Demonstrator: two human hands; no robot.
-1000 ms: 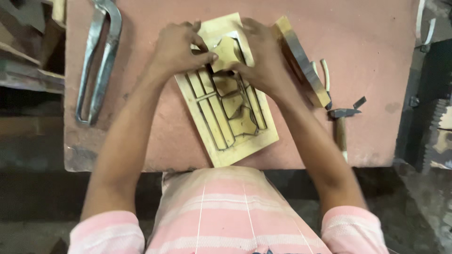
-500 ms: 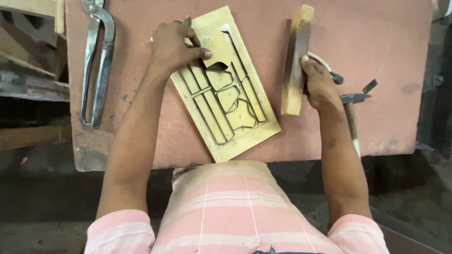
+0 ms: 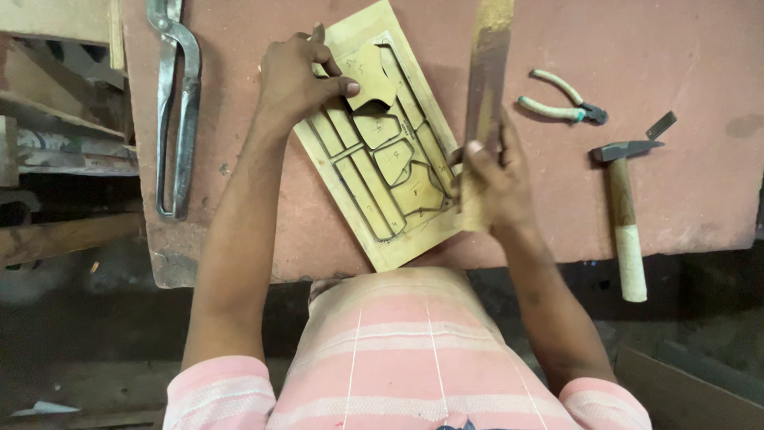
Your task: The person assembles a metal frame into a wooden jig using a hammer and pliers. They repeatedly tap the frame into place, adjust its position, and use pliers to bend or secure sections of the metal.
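— Hands first: what has each got?
— Left hand [image 3: 298, 80] is curled, thumb and fingers pinching a cut-out piece [image 3: 368, 76] at the far end of the yellow template board [image 3: 382, 143]. Right hand [image 3: 493, 179] is wrapped closed round the near end of a long wooden bar [image 3: 487, 72].
— How does the bar lie?
— Long axis running away from the body, just beside the board's right edge; the right hand is nearer.
— Around them?
— Pliers [image 3: 561, 99], hammer [image 3: 621, 199], large tongs [image 3: 179, 103] on the reddish table [image 3: 684, 64].

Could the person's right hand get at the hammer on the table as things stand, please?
Probably not straight away: the right hand is gripping a long wooden bar. The hammer lies uncovered just to its right, with bare table between.
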